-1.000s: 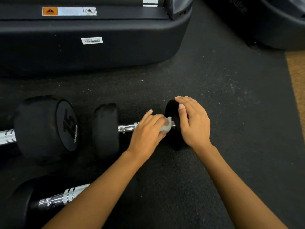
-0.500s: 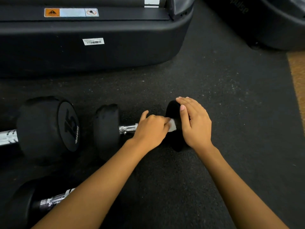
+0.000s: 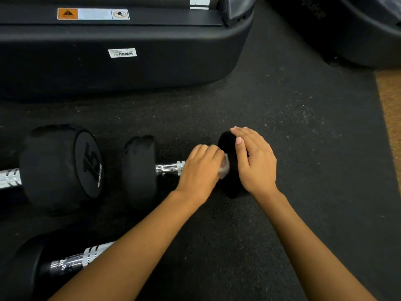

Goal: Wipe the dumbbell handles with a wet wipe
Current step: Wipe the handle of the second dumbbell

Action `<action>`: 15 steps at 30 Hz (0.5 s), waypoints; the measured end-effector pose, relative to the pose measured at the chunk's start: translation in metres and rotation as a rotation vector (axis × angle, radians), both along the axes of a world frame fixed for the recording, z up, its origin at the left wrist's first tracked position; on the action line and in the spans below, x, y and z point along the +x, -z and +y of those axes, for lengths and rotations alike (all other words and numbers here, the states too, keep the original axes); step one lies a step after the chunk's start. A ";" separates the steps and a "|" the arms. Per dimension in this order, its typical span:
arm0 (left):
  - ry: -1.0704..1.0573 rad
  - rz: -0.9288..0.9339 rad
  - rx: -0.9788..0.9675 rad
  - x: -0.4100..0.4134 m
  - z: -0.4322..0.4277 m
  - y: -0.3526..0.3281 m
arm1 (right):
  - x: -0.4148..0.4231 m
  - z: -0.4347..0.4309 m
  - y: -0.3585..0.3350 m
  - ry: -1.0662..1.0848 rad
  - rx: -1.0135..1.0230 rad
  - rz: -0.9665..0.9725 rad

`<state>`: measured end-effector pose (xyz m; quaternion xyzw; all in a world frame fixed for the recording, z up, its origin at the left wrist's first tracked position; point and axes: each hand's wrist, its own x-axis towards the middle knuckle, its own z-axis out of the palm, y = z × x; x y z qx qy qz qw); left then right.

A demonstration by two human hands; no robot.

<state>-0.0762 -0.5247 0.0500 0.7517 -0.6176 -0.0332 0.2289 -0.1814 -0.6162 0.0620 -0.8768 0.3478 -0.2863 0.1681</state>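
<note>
dark speckled rubber floor (image 3: 282, 118), gym-type setup, with the black base of a machine (image 3: 130, 68) across the top left that has a barcode sticker (image 3: 122, 53) and an orange warning label (image 3: 93, 14) on it. another dark machine base (image 3: 358, 29) sits in the top right corner, and there's a strip of tan flooring (image 3: 390, 118) down the right edge.

the small dumbbell (image 3: 138, 170) lies on its side on the floor in the middle, chrome handle (image 3: 170, 168) running left to right. the left hand (image 3: 200, 170) is curled down over the right part of that handle, knuckles up, fingers closed around a wet wipe (image 3: 224, 169) that pokes out as a little white bunch right up against the inner face of the right head (image 3: 230, 166). the right hand (image 3: 256, 161) is draped over the top and outer side of that head, fingers (image 3: 240, 135) laid flat and together over the rim, thumb down the inner face, cupping rather than gripping tight. both forearms come in from the bottom of the view, bare.

just left of it is a bigger dumbbell marked 15 (image 3: 63, 168), end-on, nearly touching the small one's left head. a third dumbbell (image 3: 65, 263) lies at the bottom left, partly under the left forearm.
</note>
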 end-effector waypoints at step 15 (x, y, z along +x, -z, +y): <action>-0.074 0.007 0.329 0.012 -0.008 -0.016 | -0.002 0.000 0.000 0.005 -0.007 0.000</action>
